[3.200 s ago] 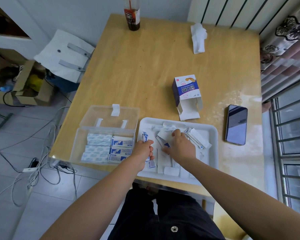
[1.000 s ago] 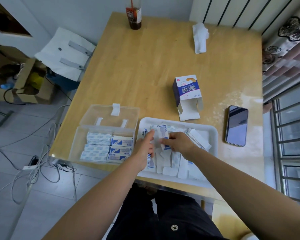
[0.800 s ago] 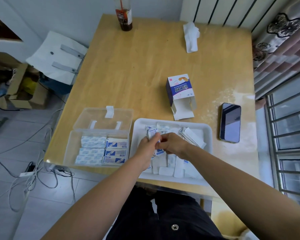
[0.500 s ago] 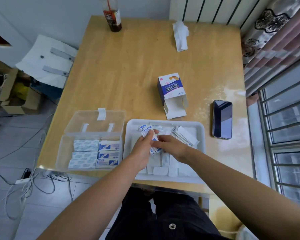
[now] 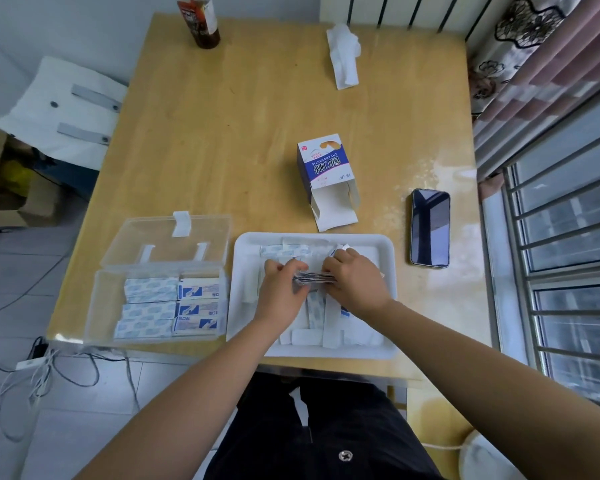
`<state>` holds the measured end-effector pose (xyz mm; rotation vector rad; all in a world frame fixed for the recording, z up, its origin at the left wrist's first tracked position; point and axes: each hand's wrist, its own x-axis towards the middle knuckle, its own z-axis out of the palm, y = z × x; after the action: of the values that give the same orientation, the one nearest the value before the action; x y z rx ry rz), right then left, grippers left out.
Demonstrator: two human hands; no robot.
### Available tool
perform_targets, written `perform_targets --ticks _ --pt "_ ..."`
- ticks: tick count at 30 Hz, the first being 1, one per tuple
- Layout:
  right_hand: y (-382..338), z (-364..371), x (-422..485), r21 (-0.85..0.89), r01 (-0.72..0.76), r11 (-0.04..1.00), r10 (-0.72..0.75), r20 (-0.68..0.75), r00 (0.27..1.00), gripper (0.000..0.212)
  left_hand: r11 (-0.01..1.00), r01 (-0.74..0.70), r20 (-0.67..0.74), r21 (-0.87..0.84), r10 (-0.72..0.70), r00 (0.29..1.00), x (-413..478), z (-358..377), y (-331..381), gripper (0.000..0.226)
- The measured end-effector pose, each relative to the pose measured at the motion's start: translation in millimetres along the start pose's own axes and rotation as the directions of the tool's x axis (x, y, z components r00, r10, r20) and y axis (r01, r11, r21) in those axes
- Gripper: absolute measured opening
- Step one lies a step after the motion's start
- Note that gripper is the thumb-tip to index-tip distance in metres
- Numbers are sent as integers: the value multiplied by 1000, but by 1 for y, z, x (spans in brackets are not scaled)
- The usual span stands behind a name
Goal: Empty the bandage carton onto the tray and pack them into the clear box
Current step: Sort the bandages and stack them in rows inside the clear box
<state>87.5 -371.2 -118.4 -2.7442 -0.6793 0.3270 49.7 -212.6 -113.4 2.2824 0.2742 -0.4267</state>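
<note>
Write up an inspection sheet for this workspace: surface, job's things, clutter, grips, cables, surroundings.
Surface: wooden table.
Job's things: carton on its side, open end toward the white tray; loose bandages in the tray; clear box open, packed bandage rows inside.
Clutter: phone, crumpled tissue, bottle at the far edge.
Grips: left hand and right hand each pinch one end of a bandage stack over the tray.
Cables: cords on the floor, left of the table.
Surroundings: barred window and curtain on the right; cardboard box on the floor.

bright daylight, right window | glare on table | edges fisheye-bent
</note>
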Motion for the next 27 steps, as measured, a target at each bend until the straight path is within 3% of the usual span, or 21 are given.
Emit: perform_targets --ticks 8,14,19,23,25,27 --pt "17 6 -13 248 -204 947 203 31 979 34 999 0 -24 -41 -1 1000 2 6 -6 30" --pt "8 11 -5 248 -162 955 155 47 987 15 1000 -13 51 3 13 999 4 13 2 27" --pt "9 0 0 134 -36 990 54 -129 990 10 996 -62 -24 66 64 998 8 0 8 19" --pt "5 -9 5 69 -8 998 21 -183 983 13 995 -3 28 -100 6 1000 9 -11 15 13" --pt "3 -10 6 126 -5 992 19 -109 994 9 962 84 90 -259 -62 994 11 -16 17 19" --pt "0 -11 6 226 -20 974 26 -22 999 7 948 100 83 -302 -79 993 11 -18 18 28"
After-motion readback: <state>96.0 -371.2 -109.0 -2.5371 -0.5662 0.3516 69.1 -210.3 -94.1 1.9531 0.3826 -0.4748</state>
